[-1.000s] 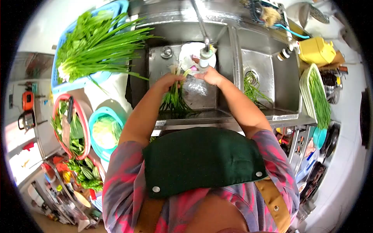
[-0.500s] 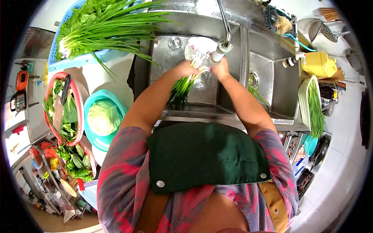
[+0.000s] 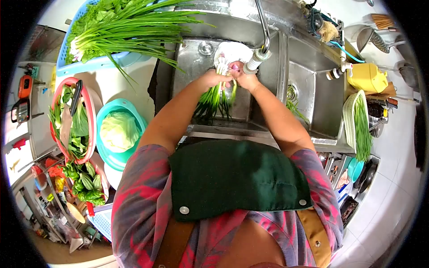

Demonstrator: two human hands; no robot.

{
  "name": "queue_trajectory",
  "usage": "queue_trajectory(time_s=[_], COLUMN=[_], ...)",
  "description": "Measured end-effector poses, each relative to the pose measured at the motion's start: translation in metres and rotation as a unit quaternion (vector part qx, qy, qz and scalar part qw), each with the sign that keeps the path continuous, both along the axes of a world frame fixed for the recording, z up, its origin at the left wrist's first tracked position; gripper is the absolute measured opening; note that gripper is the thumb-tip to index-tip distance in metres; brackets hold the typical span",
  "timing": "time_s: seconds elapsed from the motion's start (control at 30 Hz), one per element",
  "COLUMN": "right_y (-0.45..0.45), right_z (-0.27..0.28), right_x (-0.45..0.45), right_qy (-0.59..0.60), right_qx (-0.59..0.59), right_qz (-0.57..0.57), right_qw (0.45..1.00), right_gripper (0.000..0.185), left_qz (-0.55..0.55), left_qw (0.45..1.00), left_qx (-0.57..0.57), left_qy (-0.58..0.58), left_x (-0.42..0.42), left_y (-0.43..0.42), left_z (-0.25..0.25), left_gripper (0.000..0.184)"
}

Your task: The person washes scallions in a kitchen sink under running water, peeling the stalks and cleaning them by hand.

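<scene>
Over the left sink basin [image 3: 187, 67], my left hand [image 3: 213, 80] is closed round a bunch of spring onions [image 3: 214, 102]. Their white ends point away from me and the green leaves hang down towards me. My right hand [image 3: 248, 80] is beside it, just below the tap [image 3: 257, 61], with its fingers closed at the pinkish-white bulb ends; a green stem hangs between the hands. Behind the bulbs is a white rounded thing [image 3: 240, 50] whose kind I cannot make out. The tap's nozzle partly covers the right fingers' surroundings.
Left of the sink stand a blue basket [image 3: 67, 69] of greens and spring onions, a red-rimmed basin [image 3: 94, 129] with leafy vegetables and a knife, and a turquoise bowl [image 3: 142, 120] holding a cabbage [image 3: 119, 130]. At right are a second basin [image 3: 313, 96], a yellow jug [image 3: 367, 77] and a white basket [image 3: 351, 118].
My right hand has come slightly left and nearer the bulb ends, its fingers now closer to my left hand. A separate stem shows between the hands. The view has shifted slightly.
</scene>
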State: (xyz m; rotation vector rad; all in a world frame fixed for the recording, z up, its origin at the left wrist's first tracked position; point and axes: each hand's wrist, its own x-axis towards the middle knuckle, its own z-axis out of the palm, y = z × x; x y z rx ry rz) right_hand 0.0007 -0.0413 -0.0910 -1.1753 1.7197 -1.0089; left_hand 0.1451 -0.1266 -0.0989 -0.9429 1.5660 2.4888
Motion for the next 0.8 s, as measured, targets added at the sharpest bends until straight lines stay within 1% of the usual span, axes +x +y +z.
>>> queue_trajectory(time_s=[0.03, 0.1, 0.13, 0.17, 0.23, 0.3, 0.33, 0.4, 0.43, 0.47, 0.5, 0.53, 0.57, 0.6, 0.63, 0.7, 0.73, 0.77, 0.8], right_y=[0.003, 0.007, 0.007, 0.007, 0.006, 0.005, 0.005, 0.004, 0.005, 0.007, 0.007, 0.005, 0.004, 0.004, 0.005, 0.014, 0.019, 0.024, 0.028], right_z=[0.01, 0.019, 0.019, 0.021, 0.025, 0.02, 0.014, -0.027, -0.033, -0.037, -0.028, -0.021, -0.025, -0.036, -0.048, -0.065, -0.045, -0.022, -0.018], right_x=[0.001, 0.002, 0.003, 0.002, -0.001, -0.009, -0.014, -0.03, -0.03, -0.031, -0.027, -0.023, -0.02, -0.017, -0.017, -0.056, -0.059, -0.06, -0.061], right_qy=[0.09, 0.268, 0.27, 0.308, 0.383, 0.385, 0.386, 0.305, 0.263, 0.138, 0.012, -0.115, -0.137, -0.159, -0.18, -0.114, -0.09, -0.066, 0.024], right_qx=[-0.024, -0.071, -0.086, -0.058, -0.005, 0.036, 0.057, -0.034, -0.078, -0.004, 0.068, 0.139, 0.144, 0.149, 0.152, 0.204, 0.221, 0.238, 0.2], right_qz=[0.012, 0.037, 0.031, 0.048, 0.08, 0.102, 0.112, 0.081, 0.065, -0.001, -0.069, -0.134, -0.208, -0.28, -0.351, -0.442, -0.396, -0.348, -0.184], right_qw=[0.996, 0.96, 0.959, 0.948, 0.92, 0.916, 0.914, 0.948, 0.96, 0.99, 0.995, 0.974, 0.958, 0.935, 0.906, 0.866, 0.887, 0.904, 0.962], right_gripper=[0.014, 0.014, 0.018, 0.02, 0.025, 0.023, 0.023, 0.022, 0.022, 0.021, 0.021, 0.02, 0.023, 0.027, 0.032, 0.043, 0.043, 0.043, 0.041], left_qz=[0.003, -0.028, -0.041, -0.055, -0.078, -0.111, -0.102, -0.114, -0.12, -0.094, -0.1, -0.105, -0.11, -0.111, -0.123, -0.148, -0.144, -0.137, -0.129], left_qw=[1.0, 0.999, 0.998, 0.997, 0.996, 0.992, 0.994, 0.992, 0.991, 0.995, 0.993, 0.991, 0.989, 0.987, 0.984, 0.979, 0.984, 0.986, 0.988], left_qx=[-0.002, -0.003, -0.011, -0.02, -0.029, -0.054, -0.025, -0.044, -0.052, -0.038, -0.057, -0.076, -0.096, -0.108, -0.115, -0.127, -0.1, -0.081, -0.058], left_qy=[-0.008, 0.029, 0.04, 0.052, 0.031, 0.01, 0.032, 0.021, 0.016, -0.001, -0.007, -0.013, -0.019, -0.048, -0.052, -0.062, -0.038, -0.053, -0.068], left_x=[0.001, 0.004, 0.004, 0.004, 0.004, 0.003, 0.0, -0.003, -0.005, -0.008, -0.011, -0.015, -0.018, -0.021, -0.021, -0.013, -0.004, 0.0, 0.005], left_y=[-0.002, -0.007, -0.007, -0.007, -0.007, -0.01, -0.009, -0.008, -0.007, -0.005, -0.006, -0.007, -0.007, -0.006, -0.007, -0.012, -0.018, -0.023, -0.025], left_z=[0.001, 0.004, 0.004, 0.005, 0.009, 0.006, 0.005, 0.007, 0.01, 0.013, 0.012, 0.011, 0.011, 0.015, 0.016, 0.013, 0.006, 0.008, 0.01], left_gripper=[0.022, 0.021, 0.021, 0.021, 0.017, 0.014, 0.014, 0.013, 0.013, 0.013, 0.013, 0.012, 0.012, 0.012, 0.012, 0.012, 0.017, 0.019, 0.021])
